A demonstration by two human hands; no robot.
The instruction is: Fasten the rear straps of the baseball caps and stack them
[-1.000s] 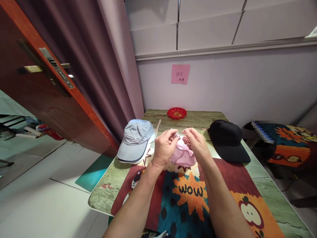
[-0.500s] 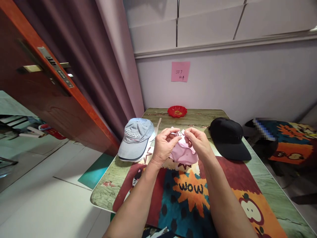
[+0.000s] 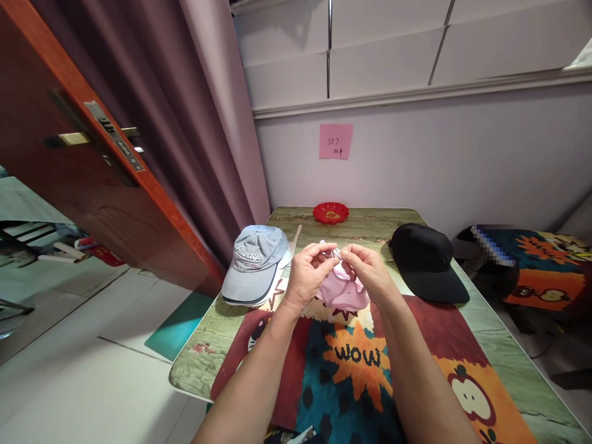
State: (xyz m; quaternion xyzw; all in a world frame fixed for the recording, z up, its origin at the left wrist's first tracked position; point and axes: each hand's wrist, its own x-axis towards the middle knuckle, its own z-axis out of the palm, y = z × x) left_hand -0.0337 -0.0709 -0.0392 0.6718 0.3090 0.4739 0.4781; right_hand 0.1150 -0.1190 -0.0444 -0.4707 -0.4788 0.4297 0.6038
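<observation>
Looking at the near end first, what's all that under the arms?

A patterned cloth (image 3: 319, 394) with a big WOW on it, spread over a wood-look worktop (image 3: 198, 364). Further up, both hands are busy: the left hand (image 3: 305, 275) has its grip pinched on a tiny shiny bit (image 3: 335, 253), and the right hand (image 3: 371, 271) has its grip pinched on the pale edge of a pink fabric thing (image 3: 342, 295).

Why so close together, though?

My guess is the shiny bit is fiddly, so fingertips from both sides give more control, and the soft part can just hang below. It's right under the hands, over the far part of the cloth. Can't tell if its underside touches down.

And how does it look?

Pale pink, rounded, floppy, with soft folds and a whitish bit up by the fingers (could be a cap, but the hands hide too much to swear to it). There's a blue-grey cap (image 3: 257, 259) to its left and a black cap (image 3: 423, 259) to its right, probably set aside to leave the middle free. Past them, near the wall, sits a red scalloped dish (image 3: 331, 213).
</observation>
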